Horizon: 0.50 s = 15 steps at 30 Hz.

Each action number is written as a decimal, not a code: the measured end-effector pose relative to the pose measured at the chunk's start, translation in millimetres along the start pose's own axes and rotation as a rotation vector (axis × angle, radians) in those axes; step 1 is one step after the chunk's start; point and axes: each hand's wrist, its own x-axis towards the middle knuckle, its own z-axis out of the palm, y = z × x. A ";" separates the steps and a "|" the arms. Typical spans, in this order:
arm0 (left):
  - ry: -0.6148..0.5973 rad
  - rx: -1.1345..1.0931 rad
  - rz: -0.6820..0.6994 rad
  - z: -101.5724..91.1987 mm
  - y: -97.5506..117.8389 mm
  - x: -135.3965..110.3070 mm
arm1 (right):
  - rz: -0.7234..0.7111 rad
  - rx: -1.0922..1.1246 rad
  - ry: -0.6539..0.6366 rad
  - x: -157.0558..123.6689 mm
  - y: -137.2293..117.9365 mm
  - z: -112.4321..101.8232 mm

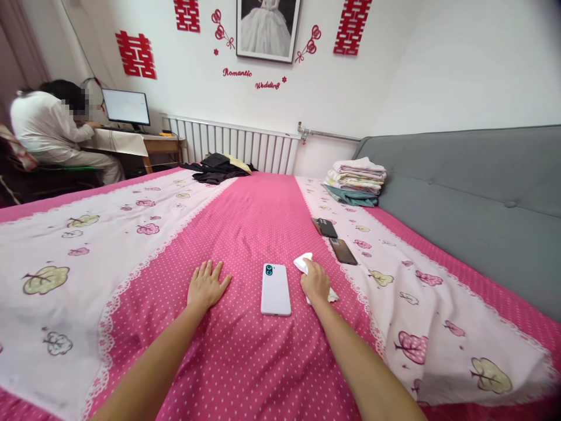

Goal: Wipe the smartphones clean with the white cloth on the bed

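White phone (276, 292) lies flat on the pink dotted bed (258, 219), btwn both hands, back side up, camera lenses at its 11 o'clock corner. L hand (207, 285) at the phone's 9 o'clock, palm down on the sheet, grip spread w/ fingers fanned. R hand (316, 282) at 3 o'clock, just beside the phone; grip pinching a white cloth (302, 263), ends poking out at approx 11 & 4 o'clock of the hand. Blackish phone (326, 228) at 1 o'clock, brownish phone (345, 252) at 2. Folded stack (356, 181) further off at 1, dark clothes (219, 168) at 11, gray headboard (464, 169) at 2. Person (41, 123) at 10, bent over a counter (123, 142) w/ monitor (125, 107).
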 end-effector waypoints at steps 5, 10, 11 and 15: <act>-0.003 0.002 0.001 0.1 0.1 0.0 | 0.002 -0.002 -0.002 -0.4 -0.4 -1.1; -0.006 0.005 0.000 -0.2 0.2 -0.5 | 0.004 -0.002 -0.001 -0.9 -0.9 -0.8; -0.007 0.006 0.001 -0.3 0.2 -0.6 | 0.005 -0.003 -0.002 -0.9 -0.9 -0.8; -0.008 0.009 -0.001 -0.2 0.0 -0.4 | 0.005 -0.007 -0.010 -0.9 -0.7 -1.8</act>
